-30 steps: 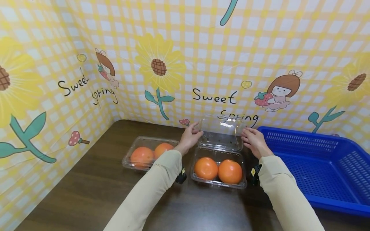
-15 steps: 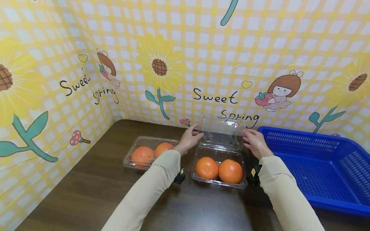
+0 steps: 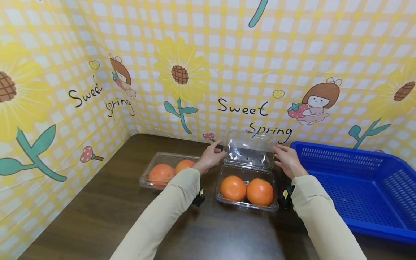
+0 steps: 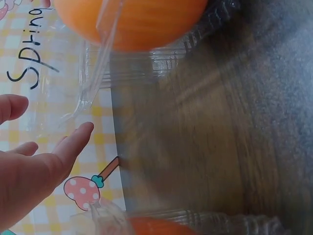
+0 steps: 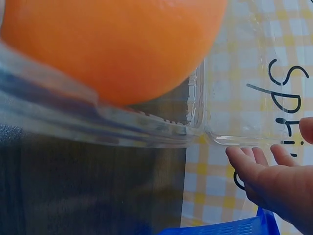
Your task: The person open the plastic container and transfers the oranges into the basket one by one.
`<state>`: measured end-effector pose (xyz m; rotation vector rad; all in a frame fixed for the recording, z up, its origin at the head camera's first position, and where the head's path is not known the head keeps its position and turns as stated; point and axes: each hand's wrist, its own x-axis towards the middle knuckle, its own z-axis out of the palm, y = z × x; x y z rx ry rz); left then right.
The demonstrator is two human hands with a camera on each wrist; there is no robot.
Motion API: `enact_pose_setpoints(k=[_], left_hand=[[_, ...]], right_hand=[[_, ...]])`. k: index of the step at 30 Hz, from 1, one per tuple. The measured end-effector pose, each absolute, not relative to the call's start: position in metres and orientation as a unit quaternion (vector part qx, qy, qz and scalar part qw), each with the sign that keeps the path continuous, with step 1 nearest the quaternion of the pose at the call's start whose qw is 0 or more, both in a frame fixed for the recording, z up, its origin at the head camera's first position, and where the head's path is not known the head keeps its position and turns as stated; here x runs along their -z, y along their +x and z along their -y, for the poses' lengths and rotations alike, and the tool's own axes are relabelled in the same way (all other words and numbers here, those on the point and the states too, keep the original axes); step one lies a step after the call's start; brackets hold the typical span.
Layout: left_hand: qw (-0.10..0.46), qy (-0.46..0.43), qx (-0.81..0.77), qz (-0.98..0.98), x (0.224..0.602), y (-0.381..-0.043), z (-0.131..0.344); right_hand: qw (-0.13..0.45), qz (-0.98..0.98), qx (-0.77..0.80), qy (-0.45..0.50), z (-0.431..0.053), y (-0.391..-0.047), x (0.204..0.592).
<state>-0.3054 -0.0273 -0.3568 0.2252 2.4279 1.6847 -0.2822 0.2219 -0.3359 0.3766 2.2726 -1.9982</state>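
Note:
A clear plastic clamshell box [image 3: 244,206] stands on the table with two oranges [image 3: 233,188] side by side in its base. Its lid [image 3: 248,153] is raised at the back, leaning up toward the patterned cloth. At the lid's left side is my left hand [image 3: 211,157], fingers spread and extended; in the left wrist view a small gap shows between its fingertips and the plastic. My right hand [image 3: 288,160] is on the other side. Its fingertips [image 5: 234,152] sit right at the lid's edge in the right wrist view, thumb held apart.
Left of the box is a second clear clamshell [image 3: 152,185], closed over two oranges [image 3: 160,175] and partly hidden by my left arm. A blue perforated basket [image 3: 373,225] occupies the right side. A yellow checked cloth [image 3: 237,65] rises behind the brown table [image 3: 208,234].
My left hand has shifted slightly left and down, away from the lid. The right hand stays at the lid's right edge, and the raised lid's reflections have changed.

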Motion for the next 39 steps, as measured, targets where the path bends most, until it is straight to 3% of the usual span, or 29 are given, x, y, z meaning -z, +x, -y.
enact_pose_setpoints(k=[39], left_hand=[[0.111, 0.138, -0.552, -0.815, 0.338, -0.283, 0.040]], right_hand=[[0.111, -0.774, 0.623, 0.041, -0.214, -0.247, 0.313]])
